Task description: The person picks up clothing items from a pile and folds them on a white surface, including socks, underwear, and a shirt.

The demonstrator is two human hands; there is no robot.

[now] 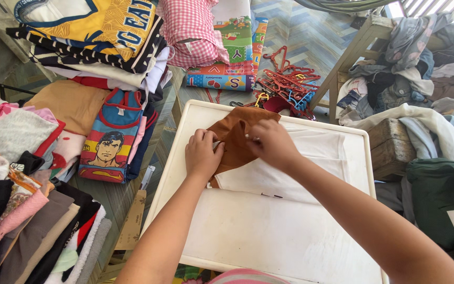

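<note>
**A:** Start close in. What are the hands on?

**B:** Both work at a small brown garment [236, 138] that lies on a white cloth [290, 168], spread over the white table [248, 231]. The left hand [203, 153] presses down on the garment's near edge, fingers curled, pinching the brown fabric. The right hand [272, 143] has its fingertips closed on the fabric near the middle, just beside the left.

**A:** So both are clamped on the same piece?

**B:** Yes, both pinch the brown cloth, close together. The garment sits at the far half of the table, its top corner reaching the far rim.

**A:** Which step would you call it?

**B:** I'd judge it an early fold: the brown piece looks half turned over on itself, not yet flat or squared.

**A:** And the next move?

**B:** Likely it calls for drawing the pinched edge across and smoothing it, while keeping the white cloth beneath from bunching.

**A:** What lies farther out?

**B:** To the left, folded stacks of clothes [32, 173], one with a cartoon hero print [110, 142]. Beyond the table, a heap of red hangers [287, 79] and a pink checked bundle [190, 29]. To the right, a wooden bench [361, 44] with loose unfolded laundry [426, 58].
</note>
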